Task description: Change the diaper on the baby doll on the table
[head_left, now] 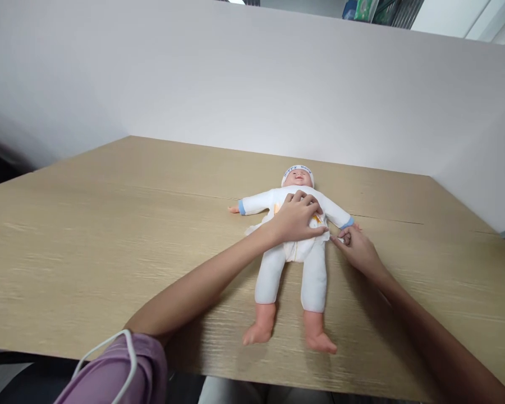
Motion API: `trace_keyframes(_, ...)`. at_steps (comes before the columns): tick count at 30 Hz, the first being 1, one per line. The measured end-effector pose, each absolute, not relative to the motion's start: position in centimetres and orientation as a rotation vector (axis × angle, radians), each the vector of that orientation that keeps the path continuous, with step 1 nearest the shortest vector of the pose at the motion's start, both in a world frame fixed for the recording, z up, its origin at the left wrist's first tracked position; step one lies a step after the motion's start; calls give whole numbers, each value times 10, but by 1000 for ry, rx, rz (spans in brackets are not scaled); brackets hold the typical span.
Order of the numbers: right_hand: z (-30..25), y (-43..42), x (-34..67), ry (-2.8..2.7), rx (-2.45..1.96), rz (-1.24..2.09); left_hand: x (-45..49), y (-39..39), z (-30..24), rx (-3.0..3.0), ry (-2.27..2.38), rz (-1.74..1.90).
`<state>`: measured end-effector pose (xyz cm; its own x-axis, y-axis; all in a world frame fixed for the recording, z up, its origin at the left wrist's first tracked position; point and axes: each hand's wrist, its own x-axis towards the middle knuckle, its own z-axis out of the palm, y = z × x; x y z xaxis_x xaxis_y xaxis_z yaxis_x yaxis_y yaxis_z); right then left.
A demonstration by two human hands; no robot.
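Note:
A baby doll [313, 280] in a white suit with blue cuffs and a white headband lies on its back, its feet towards me. Around its hips sits a white diaper [297, 251] with orange marks at the waist. My left hand [298, 217] lies across the doll's belly with fingers spread, pressing on the diaper's front. Beside the doll's hip on the right, my right hand [352, 243] pinches the white side tab of the diaper between thumb and finger. On the left side, the other edge of the diaper sticks out past the hip.
The doll lies on a wooden table [109, 252] with a thin seam running across it. A pale partition wall [252, 84] rises along the table's far edge. A white cord [130, 359] hangs over my purple sleeve [145, 370] at the lower left.

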<state>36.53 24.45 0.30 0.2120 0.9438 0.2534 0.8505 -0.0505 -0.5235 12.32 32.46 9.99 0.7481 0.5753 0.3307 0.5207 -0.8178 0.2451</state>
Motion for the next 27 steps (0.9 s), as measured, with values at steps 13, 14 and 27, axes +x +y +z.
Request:
trace_keyframes(13,78,262,360,-1723,-1662,722,122,327,95,2763,884,627)
trace_keyframes(14,85,269,353,-1738,-1638,724,122,327,96,2760,884,625)
trace_keyframes(27,63,249,283,-1848,-1217,149,85,346,98,2262,498,690)
